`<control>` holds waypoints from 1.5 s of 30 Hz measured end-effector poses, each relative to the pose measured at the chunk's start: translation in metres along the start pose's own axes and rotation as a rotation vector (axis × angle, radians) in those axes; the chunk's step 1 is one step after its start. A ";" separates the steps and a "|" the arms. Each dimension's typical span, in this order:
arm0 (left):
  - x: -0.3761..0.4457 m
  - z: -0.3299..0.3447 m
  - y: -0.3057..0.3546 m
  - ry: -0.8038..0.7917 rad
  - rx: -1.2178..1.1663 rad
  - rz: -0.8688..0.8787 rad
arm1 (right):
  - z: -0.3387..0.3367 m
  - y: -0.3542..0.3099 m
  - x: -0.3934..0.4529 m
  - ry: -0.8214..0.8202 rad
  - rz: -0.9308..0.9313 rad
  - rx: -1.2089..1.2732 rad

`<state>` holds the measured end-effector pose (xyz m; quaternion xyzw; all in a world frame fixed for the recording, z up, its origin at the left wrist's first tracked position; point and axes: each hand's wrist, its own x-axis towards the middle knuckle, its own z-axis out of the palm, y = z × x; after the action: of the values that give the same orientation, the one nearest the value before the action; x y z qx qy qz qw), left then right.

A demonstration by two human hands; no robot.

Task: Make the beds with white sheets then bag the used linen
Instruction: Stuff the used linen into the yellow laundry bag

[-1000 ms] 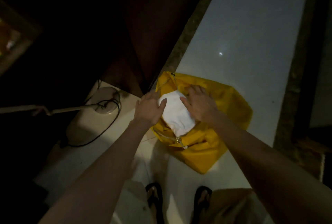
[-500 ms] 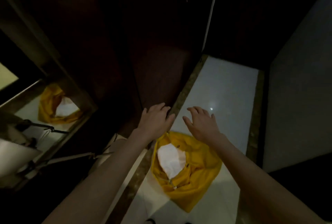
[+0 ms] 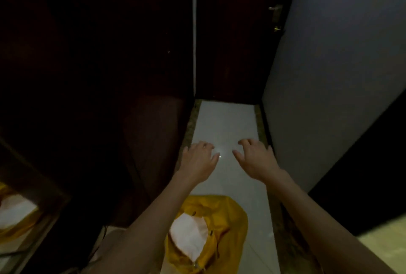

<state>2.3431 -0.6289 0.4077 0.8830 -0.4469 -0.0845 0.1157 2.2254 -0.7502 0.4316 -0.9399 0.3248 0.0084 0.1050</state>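
A yellow laundry bag [image 3: 228, 227] lies on the pale floor at the bottom middle, its mouth agape with white used linen [image 3: 190, 236] showing inside. My left hand [image 3: 198, 160] and my right hand [image 3: 256, 158] hover well above and beyond the bag, palms down, fingers spread, holding nothing. Both forearms stretch out over the bag without touching it.
A narrow tiled corridor [image 3: 224, 120] runs ahead to a dark door [image 3: 230, 43] with a white notice and a brass handle [image 3: 276, 13]. Dark wood panelling [image 3: 98, 76] stands on the left, a grey wall [image 3: 329, 76] on the right. A mirror [image 3: 15, 214] at lower left reflects the bag.
Both hands let go of the linen and bag and rose away from them. My view tilted up from the bag towards the door at the end of the corridor.
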 end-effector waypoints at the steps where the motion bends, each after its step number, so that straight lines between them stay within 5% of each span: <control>1: 0.004 0.004 0.001 -0.037 0.026 0.031 | -0.013 -0.003 -0.002 0.048 0.029 0.016; 8: 0.000 0.016 0.030 -0.301 0.191 0.402 | -0.070 -0.011 -0.056 0.346 0.275 0.099; 16: -0.071 0.014 0.147 -0.227 0.151 0.824 | -0.017 0.044 -0.209 0.272 0.733 0.069; 23: -0.207 0.021 0.284 -0.220 -0.005 1.236 | 0.053 0.084 -0.406 0.155 1.136 0.168; 29: -0.359 0.058 0.369 -0.339 -0.052 1.559 | 0.069 0.086 -0.560 0.303 1.383 0.274; 45: -0.626 0.203 0.525 -0.707 0.401 2.145 | 0.011 0.097 -0.847 0.611 2.085 0.063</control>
<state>1.5203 -0.4501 0.3885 -0.0230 -0.9825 -0.1128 -0.1468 1.4986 -0.3070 0.4732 -0.1610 0.9755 -0.1490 -0.0151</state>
